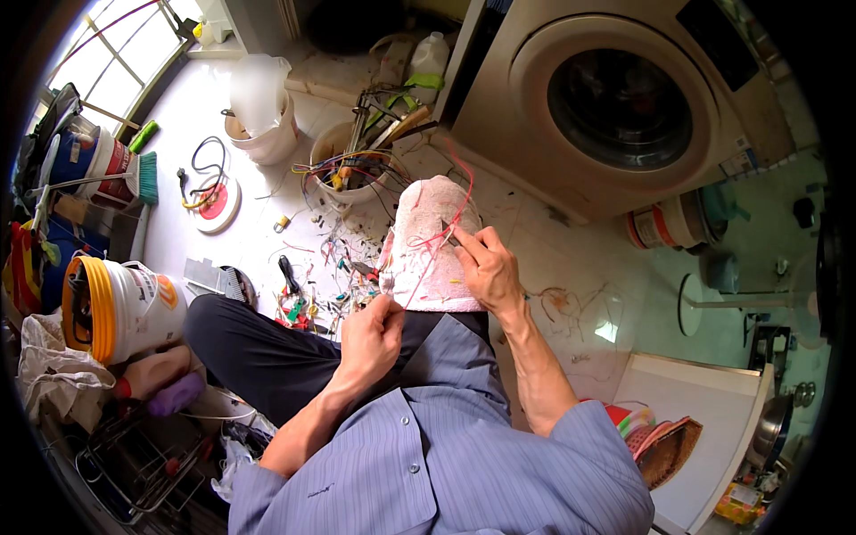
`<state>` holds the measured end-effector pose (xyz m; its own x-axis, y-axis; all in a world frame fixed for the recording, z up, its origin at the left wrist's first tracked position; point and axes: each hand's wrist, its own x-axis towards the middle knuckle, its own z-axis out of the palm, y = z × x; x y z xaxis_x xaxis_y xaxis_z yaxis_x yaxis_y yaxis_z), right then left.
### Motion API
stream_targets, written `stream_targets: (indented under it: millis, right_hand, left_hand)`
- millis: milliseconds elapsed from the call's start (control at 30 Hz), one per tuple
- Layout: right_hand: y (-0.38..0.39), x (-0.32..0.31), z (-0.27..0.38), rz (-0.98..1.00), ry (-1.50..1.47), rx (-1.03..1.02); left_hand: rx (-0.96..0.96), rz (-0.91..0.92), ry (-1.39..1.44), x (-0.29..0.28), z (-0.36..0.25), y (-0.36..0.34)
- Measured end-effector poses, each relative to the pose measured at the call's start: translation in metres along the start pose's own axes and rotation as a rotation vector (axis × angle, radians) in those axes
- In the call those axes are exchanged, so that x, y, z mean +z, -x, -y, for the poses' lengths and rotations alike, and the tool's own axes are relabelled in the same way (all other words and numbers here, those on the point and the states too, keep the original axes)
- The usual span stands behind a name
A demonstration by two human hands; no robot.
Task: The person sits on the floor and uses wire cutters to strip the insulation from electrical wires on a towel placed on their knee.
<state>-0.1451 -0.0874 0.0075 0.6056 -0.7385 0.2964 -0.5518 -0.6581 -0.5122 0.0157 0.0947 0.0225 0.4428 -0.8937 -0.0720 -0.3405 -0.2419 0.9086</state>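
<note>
A pink towel covers my leg in the middle, with tangled pink-red wire lying over it. My left hand is closed at the towel's lower left, pinching the wire's lower end. My right hand is closed at the towel's right, gripping a small dark pointed tool, apparently a blade, against the wire; its handle is hidden by my fingers. Red-handled pliers lie left of the towel among scattered wire bits and small parts on the white floor.
Behind the towel stands a bucket of tools and wires, with another white bucket to its left. A washing machine fills the back right. A yellow-hose bucket is at left, a white panel at lower right.
</note>
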Motion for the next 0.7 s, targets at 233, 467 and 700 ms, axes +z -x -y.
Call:
stream_targets:
  millis: [233,467,700]
  right_hand:
    - [0.001,-0.002,0.002,0.011,0.001,0.009]
    - [0.001,-0.003,0.001,-0.014,-0.044,0.026]
    - [0.000,-0.003,0.000,-0.010,-0.039,0.043]
  left_hand:
    - [-0.012,-0.014,0.009,-0.018,0.003,0.034]
    - [-0.083,-0.008,0.056,-0.039,0.007,0.065]
    - [-0.137,-0.001,0.106,-0.063,0.007,0.092]
